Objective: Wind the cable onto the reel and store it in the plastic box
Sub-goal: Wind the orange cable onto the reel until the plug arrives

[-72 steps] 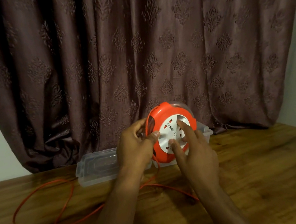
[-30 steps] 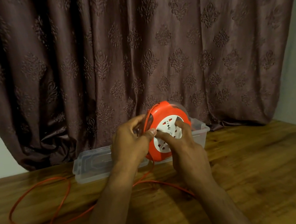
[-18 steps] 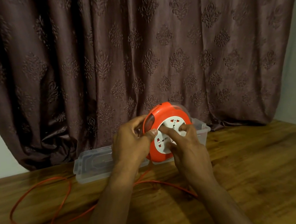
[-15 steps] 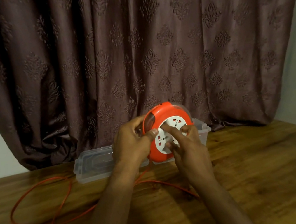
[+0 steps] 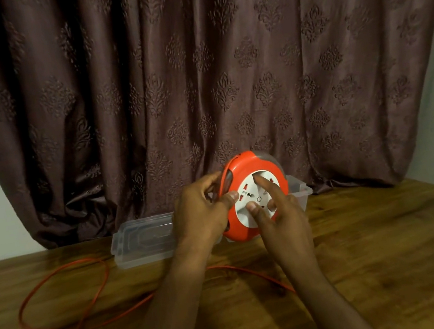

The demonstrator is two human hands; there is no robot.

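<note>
My R hand [image 5: 281, 216] is re-setting straight fingers on the white hub, having cranked another turn; L hand [image 5: 203, 212] is still gripping the reel [image 5: 254, 192], held upright near the table's back edge. Cable [image 5: 61, 300] is still looping toward the L edge, so more winding. Box [image 5: 301, 193] is waiting behind, lid [image 5: 142, 237] beside.

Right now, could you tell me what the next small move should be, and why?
Probably another turn of the white hub with the right hand, whose fingers press on it, while the left hand grips the orange reel. Much orange cable lies loose on the table, so winding is unfinished.
</note>
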